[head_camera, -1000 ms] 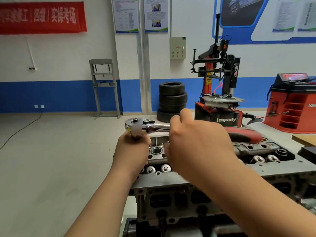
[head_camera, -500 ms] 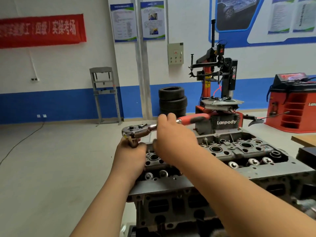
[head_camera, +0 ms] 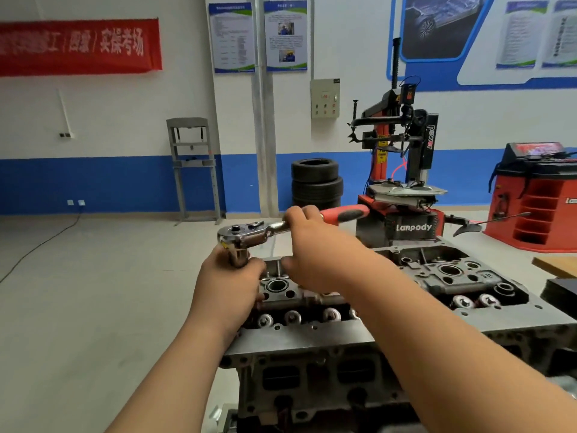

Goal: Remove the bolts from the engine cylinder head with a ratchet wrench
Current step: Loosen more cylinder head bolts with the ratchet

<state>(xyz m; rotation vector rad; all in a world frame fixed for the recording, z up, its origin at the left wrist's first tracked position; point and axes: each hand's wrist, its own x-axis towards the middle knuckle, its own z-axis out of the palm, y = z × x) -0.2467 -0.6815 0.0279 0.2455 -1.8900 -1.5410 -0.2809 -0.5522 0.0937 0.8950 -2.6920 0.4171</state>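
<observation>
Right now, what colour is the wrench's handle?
The wrench handle is red with a black inset, clearest in the head view.

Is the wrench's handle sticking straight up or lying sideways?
Sideways. The ratchet wrench runs nearly level from its chrome head above the left hand to the red grip past the right hand.

Ratchet wrench (head_camera: 249,234) held over the grey engine cylinder head (head_camera: 443,276).
The chrome-headed wrench with its red and black handle is held roughly level. Its shaft is gripped by the right hand (head_camera: 312,254), and the handle juts out past that hand to the right. Its socket (head_camera: 238,257) is clasped by the left hand (head_camera: 231,276). The cylinder head lies beneath both hands, with round valve-spring tops exposed along its near edge.
</observation>
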